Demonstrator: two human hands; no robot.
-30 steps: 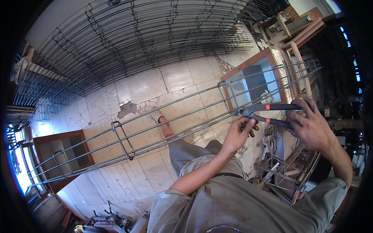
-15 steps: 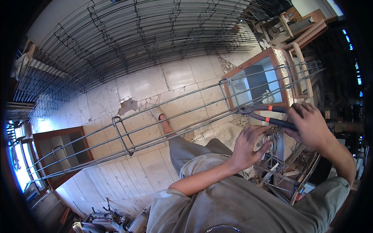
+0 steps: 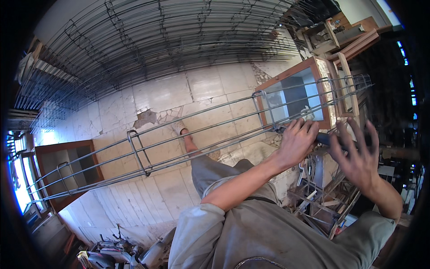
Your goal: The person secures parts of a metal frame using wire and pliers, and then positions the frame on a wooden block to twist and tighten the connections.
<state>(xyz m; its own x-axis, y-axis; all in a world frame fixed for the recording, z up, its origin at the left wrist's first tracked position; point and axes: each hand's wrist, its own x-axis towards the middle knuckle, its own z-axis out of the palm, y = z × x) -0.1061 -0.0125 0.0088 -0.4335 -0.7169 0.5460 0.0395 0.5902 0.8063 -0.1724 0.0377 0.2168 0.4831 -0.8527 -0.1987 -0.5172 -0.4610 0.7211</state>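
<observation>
A long steel rebar cage (image 3: 201,128) with rectangular stirrups stretches across in front of me, from lower left to upper right. At a stirrup joint on its near bars is a pair of end-cutting pincers with dark handles (image 3: 323,138), mostly covered by my hands. My left hand (image 3: 298,141) lies over the pincers close to the joint, its fingers curled around them. Just right of it, my right hand (image 3: 356,154) is open with fingers spread, beside the handle ends. The pincers' jaws are mostly hidden behind my left hand.
Many finished rebar cages (image 3: 161,40) are stacked along the far side. Wood-framed glass cabinets stand at right (image 3: 320,89) and left (image 3: 92,161), under the cage's ends. A cluttered metal rack (image 3: 327,199) is beside me, a motorbike (image 3: 121,251) at lower left. The tiled floor (image 3: 165,94) has broken patches.
My left hand has moved up and onto the pincers near the joint. My right hand, earlier closed on the handles, has spread its fingers and come slightly down.
</observation>
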